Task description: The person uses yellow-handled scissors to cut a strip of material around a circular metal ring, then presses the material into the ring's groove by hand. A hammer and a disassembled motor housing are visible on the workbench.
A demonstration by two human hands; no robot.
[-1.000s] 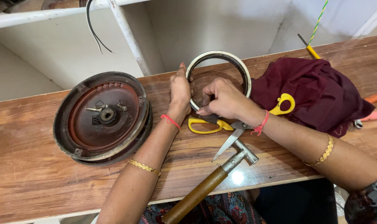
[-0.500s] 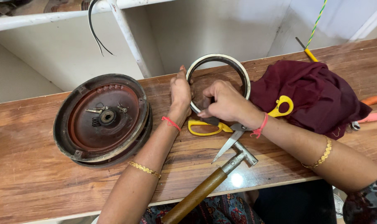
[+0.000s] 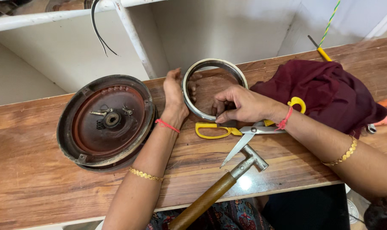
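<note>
The metal ring (image 3: 214,88) lies flat on the wooden workbench (image 3: 40,187), between the rust-brown motor housing (image 3: 106,122) and the maroon cloth (image 3: 330,93). The left hand (image 3: 174,96) presses against the ring's left outer wall, palm on the wood and fingertips curled over the rim to the inside, so it braces rather than grips. The right hand (image 3: 240,104) rests on the near rim with its fingers bent down onto the band; whether they pinch something small there cannot be told.

To do this well, the bracing hand should keep the ring flat on the wood, so that it neither rocks nor slides toward the housing. The working fingers are best kept low on the rim, with pressure going straight down. The yellow-handled scissors (image 3: 240,132) lie open just beneath the right wrist, blades pointing toward the hammer (image 3: 227,181); the forearm should stay clear of them.
</note>
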